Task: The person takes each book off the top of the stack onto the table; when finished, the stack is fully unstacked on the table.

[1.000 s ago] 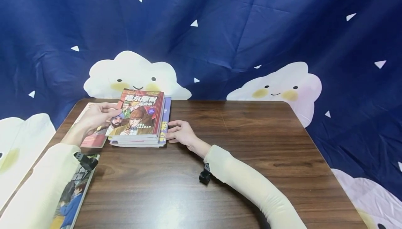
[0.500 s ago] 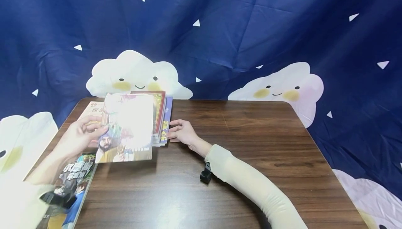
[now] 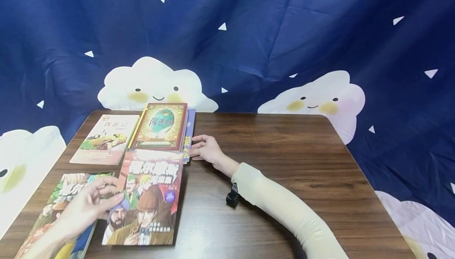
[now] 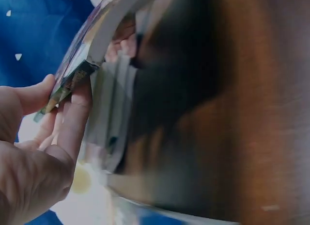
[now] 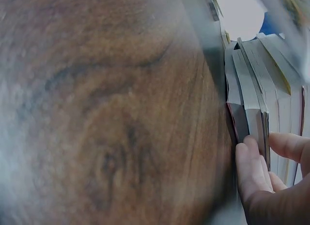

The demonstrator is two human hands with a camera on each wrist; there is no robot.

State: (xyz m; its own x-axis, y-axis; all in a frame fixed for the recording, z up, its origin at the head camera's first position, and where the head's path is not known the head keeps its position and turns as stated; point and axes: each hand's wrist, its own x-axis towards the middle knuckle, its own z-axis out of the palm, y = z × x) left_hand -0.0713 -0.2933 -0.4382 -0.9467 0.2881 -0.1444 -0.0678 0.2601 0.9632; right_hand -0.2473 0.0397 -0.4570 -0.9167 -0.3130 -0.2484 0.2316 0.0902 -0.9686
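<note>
L hand: pinching detective bk by edge, prob. for control; R hand: relaxed, touching bk stack, prob. steadying.

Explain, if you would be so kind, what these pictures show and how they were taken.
No machine here, just a person's left hand and right hand. The wide pictures come from a camera worn on the head; the other two from wrist cameras. On the brown table are a pile of books, a pink book left of it and another book nearer the person. The left hand holds a comic-style book in the air by its edge; the right hand touches the pile's right side.
</note>
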